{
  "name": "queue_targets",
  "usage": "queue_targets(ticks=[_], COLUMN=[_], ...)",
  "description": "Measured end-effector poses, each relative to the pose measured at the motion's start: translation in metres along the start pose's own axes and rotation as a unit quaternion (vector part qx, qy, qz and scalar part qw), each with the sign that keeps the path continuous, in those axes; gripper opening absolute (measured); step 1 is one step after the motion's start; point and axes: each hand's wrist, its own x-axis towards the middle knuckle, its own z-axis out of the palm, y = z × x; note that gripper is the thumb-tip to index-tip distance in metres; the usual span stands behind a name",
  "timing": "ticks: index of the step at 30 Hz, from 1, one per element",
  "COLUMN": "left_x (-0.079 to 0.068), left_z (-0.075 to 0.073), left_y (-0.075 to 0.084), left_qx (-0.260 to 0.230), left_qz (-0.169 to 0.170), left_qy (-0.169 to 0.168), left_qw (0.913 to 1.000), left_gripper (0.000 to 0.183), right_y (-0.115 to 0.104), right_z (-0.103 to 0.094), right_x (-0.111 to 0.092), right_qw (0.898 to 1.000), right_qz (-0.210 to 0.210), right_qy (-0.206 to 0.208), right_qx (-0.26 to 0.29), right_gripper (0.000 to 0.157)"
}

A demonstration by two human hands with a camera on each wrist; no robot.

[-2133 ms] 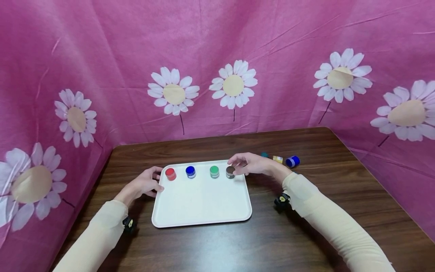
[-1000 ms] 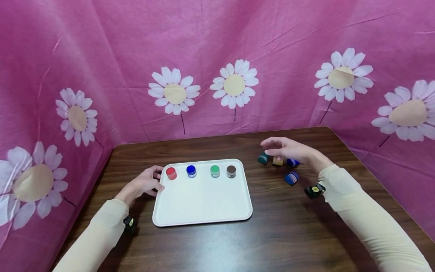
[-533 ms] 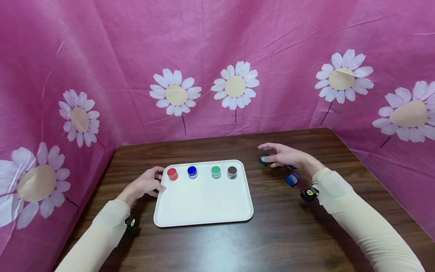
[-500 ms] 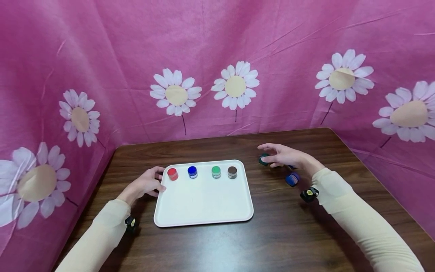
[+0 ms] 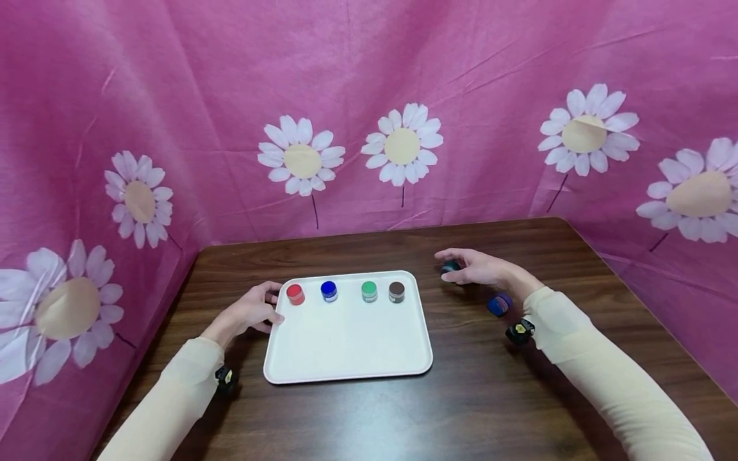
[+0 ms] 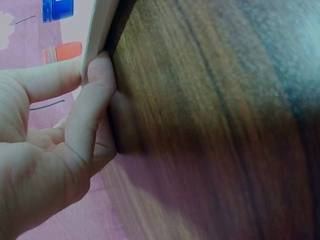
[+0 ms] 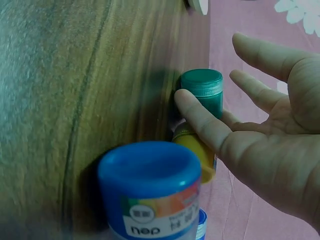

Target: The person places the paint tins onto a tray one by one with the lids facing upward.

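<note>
A white tray (image 5: pixel 346 346) lies on the table. My left hand (image 5: pixel 250 309) pinches its left rim, thumb on top and fingers below, as the left wrist view shows. Along the tray's far side stand a red paint jar (image 5: pixel 295 294), a blue one (image 5: pixel 329 291), a green one (image 5: pixel 369 291) and a brown one (image 5: pixel 396 292). To the right of the tray, my right hand (image 5: pixel 478 267) is spread about a dark green paint jar (image 7: pixel 202 82). Its thumb lies over or against the jar; the other fingers stand apart from it.
Near the right wrist a blue paint jar (image 5: pixel 499 304) lies on its side. The right wrist view shows a yellow jar (image 7: pixel 197 150) and another blue jar (image 7: pixel 201 225), which the hand hides in the head view. A pink flowered cloth (image 5: pixel 357 77) hangs behind the table.
My right hand let go of the brown jar on the tray, moved right to the loose jars and lowered around the dark green one. My left hand stayed on the tray rim.
</note>
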Motion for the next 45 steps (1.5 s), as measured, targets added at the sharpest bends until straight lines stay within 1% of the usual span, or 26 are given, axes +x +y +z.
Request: queue_targets(ticks=[5,8,15,17,21,24,27,33,37,41,45], left_x=[0.000,-0.001,-0.003,-0.003,-0.001,0.000,0.000,-0.002,-0.003,-0.003,-0.002], left_z=[0.002,0.003,0.002,0.002,0.003,0.003,0.001,0.000,-0.002,-0.001,-0.001], left_y=[0.002,0.002,0.002,0.002,0.001,-0.001,-0.002,-0.001,0.000,-0.001,-0.001], left_qx=[0.001,0.001,0.005,0.003,-0.001,-0.001,0.001,0.003,0.006,0.003,0.000], left_qz=[0.000,0.004,0.012,0.014,0.014,0.008,0.006,0.007,0.008,0.013,0.012], left_qy=[-0.002,-0.006,-0.005,-0.008,-0.014,-0.008,-0.004,-0.006,-0.004,-0.008,-0.009], left_qw=[1.0000,1.0000,0.9999,0.9999,0.9998,0.9999,1.0000,1.0000,0.9999,0.9999,0.9999], left_gripper=[0.076,0.076,0.076,0.075,0.076,0.075,0.074,0.075,0.075,0.076,0.076], right_y=[0.001,0.001,0.001,0.001,0.000,-0.002,-0.004,-0.005,-0.007,-0.006,-0.006], right_z=[0.001,0.005,0.015,0.018,0.024,0.028,0.031,0.035,0.036,0.035,0.036], right_x=[0.000,0.000,0.005,0.007,0.009,0.011,0.012,0.014,0.016,0.017,0.018], right_qw=[0.999,0.998,0.997,0.997,0.997,0.997,0.996,0.997,0.998,0.998,0.998], right_qz=[-0.016,-0.020,-0.028,-0.031,-0.018,-0.014,-0.025,-0.024,-0.006,0.002,-0.002], right_qy=[0.004,-0.002,0.001,-0.001,-0.007,-0.012,-0.017,-0.023,-0.025,-0.027,-0.032], right_qx=[-0.045,-0.053,-0.070,-0.072,-0.072,-0.076,-0.079,-0.074,-0.061,-0.059,-0.056], right_gripper=[0.062,0.060,0.053,0.052,0.050,0.051,0.052,0.052,0.051,0.051,0.051])
